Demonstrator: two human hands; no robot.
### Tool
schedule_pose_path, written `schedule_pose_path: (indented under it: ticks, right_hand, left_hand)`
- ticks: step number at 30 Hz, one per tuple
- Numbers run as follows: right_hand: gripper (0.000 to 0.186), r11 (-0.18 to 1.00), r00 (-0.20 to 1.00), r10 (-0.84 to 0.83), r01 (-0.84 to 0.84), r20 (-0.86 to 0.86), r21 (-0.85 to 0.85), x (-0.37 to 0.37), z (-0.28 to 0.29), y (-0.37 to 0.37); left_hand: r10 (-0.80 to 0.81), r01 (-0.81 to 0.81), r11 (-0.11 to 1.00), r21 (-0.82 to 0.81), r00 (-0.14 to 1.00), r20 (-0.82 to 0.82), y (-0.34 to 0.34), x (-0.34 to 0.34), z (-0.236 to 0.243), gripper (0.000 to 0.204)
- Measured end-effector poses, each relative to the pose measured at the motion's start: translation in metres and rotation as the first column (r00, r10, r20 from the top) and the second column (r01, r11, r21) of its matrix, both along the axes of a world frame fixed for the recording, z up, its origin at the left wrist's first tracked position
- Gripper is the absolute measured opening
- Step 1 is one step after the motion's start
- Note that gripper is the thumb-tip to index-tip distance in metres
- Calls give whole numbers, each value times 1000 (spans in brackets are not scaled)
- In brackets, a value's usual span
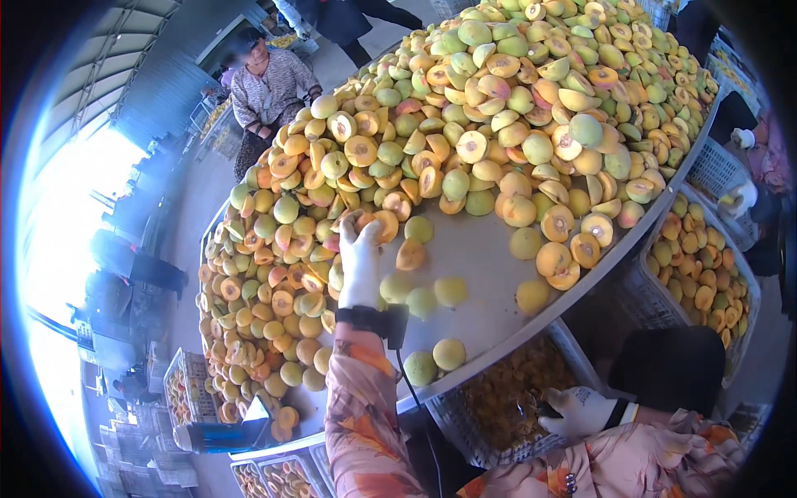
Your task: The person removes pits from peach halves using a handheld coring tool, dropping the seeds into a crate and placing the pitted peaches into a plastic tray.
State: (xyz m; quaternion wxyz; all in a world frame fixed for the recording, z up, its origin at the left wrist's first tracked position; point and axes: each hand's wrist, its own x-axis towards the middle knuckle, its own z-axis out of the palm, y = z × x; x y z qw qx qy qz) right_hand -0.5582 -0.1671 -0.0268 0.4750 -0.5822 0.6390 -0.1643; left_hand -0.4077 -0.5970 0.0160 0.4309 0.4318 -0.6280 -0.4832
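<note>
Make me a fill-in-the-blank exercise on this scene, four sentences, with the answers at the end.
1. The left hand wears a glove coloured ____.
2. Of the two hands, the one lower in the picture, away from the heap of fruit, is the ____ hand.
3. The bare part of the table is coloured ____.
4. The band around the wrist of the raised arm is coloured ____.

Missing words: white; right; grey; black.
</note>
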Motion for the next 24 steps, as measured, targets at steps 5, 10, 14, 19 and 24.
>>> schedule_pose_path:
  ticks: [5,10,14,19,24]
  right_hand:
    - [30,958,995,-91,96,28,-270,6,28,1]
    - [31,830,991,-16,89,135,-550,38,79,-15]
    - [30,765,979,-18,144,203,-627,65,132,-11]
    - [30,617,977,-13,174,211,-767,94,136,3]
    - [29,568,983,-2,151,182,-809,106,133,22]
  left_hand:
    - [-27,323,872,367,781,-624,102,36,47,37]
    - [-8,268,911,313,771,-637,210,75,70,48]
    - [-52,107,989,99,894,-445,292,70,87,48]
    - [67,-87,996,-35,918,-391,366,67,109,49]
    - [114,-160,985,-59,876,-469,400,70,115,49]
